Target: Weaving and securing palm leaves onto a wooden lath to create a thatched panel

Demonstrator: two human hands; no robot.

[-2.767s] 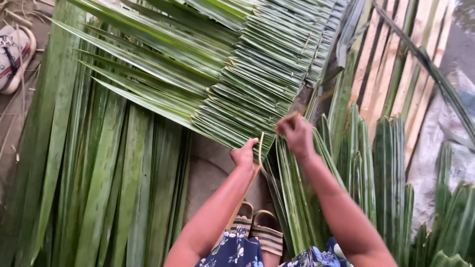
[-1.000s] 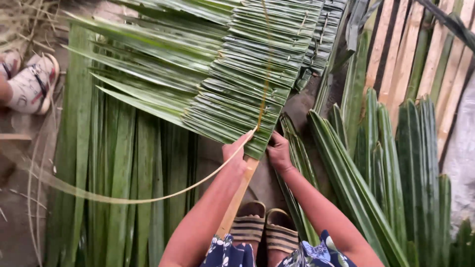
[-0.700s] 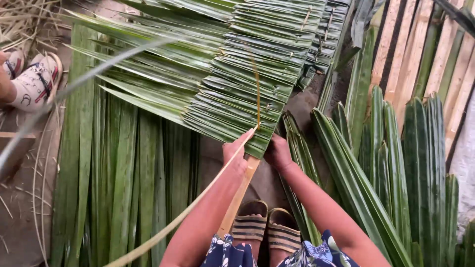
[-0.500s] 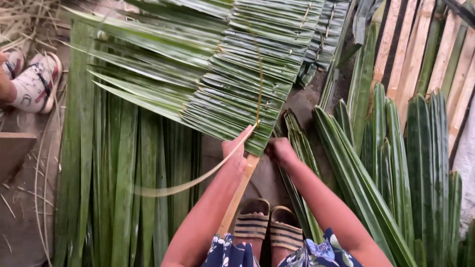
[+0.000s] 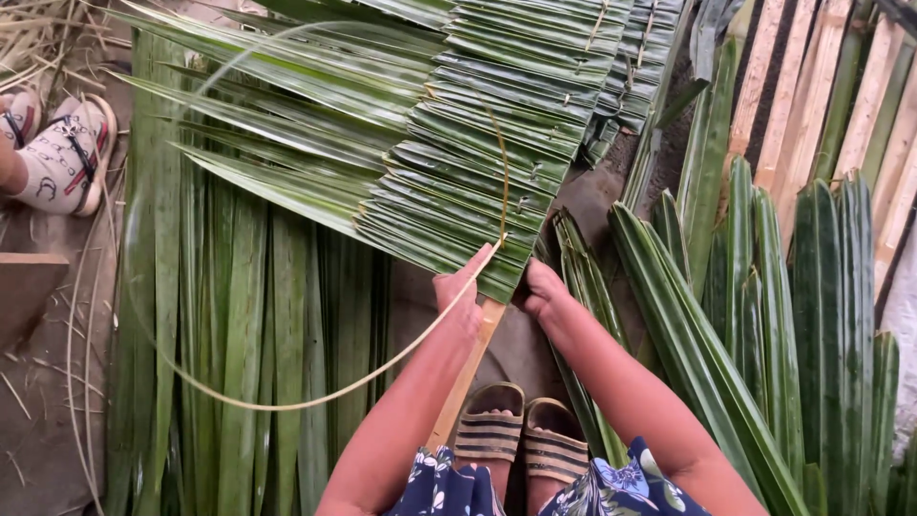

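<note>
A thatch panel of folded green palm leaves (image 5: 478, 162) lies in front of me, folded over a wooden slat (image 5: 465, 377) that runs back toward my feet. My left hand (image 5: 460, 291) pinches a thin pale strip (image 5: 287, 397) that loops out to the left and also runs up through the leaf folds. My right hand (image 5: 540, 287) grips the near edge of the folded leaves, just right of the slat. Both hands are close together at the panel's lower corner.
Loose long green leaves (image 5: 239, 354) lie flat on the left, more leaves (image 5: 755, 315) stand bundled on the right. Wooden planks (image 5: 812, 86) are at the top right. Another person's foot in a patterned sandal (image 5: 62, 153) is at the far left. My sandalled feet (image 5: 521, 444) are below.
The pale strip has swung about and now forms a wide loop to the left. My hands have stayed at the panel's lower edge, barely shifting.
</note>
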